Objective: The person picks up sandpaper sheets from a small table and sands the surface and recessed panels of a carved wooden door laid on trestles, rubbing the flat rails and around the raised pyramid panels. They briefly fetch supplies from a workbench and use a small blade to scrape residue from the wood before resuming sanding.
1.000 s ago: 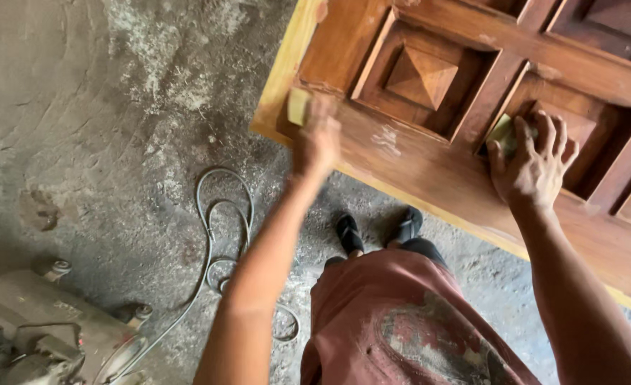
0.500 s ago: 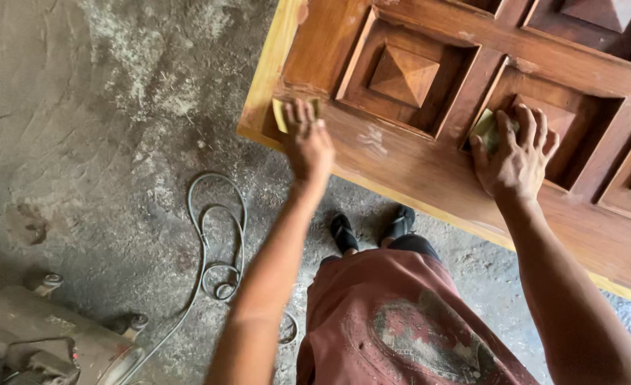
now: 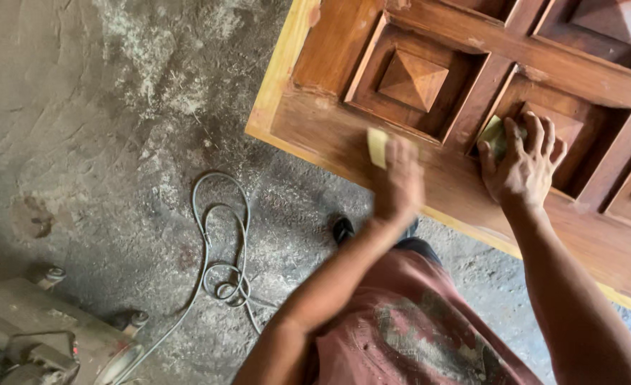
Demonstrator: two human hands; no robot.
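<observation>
The left hand (image 3: 399, 182) presses a yellowish sanding pad (image 3: 377, 147) onto the wooden door's (image 3: 330, 50) lower rail, near its corner. The right hand (image 3: 522, 167) grips another pad (image 3: 495, 133) at a recessed panel's edge.

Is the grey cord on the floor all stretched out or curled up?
Curled up. The grey cord lies in loose loops on the concrete floor, beside the wooden door.

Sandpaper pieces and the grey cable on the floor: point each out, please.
left-hand sandpaper (image 3: 377, 147), head view, on the yellowish strip above the fingers.
right-hand sandpaper (image 3: 494, 133), head view, on the greenish corner left of the fingers.
grey cable (image 3: 221, 235), head view, on the looped middle.
</observation>
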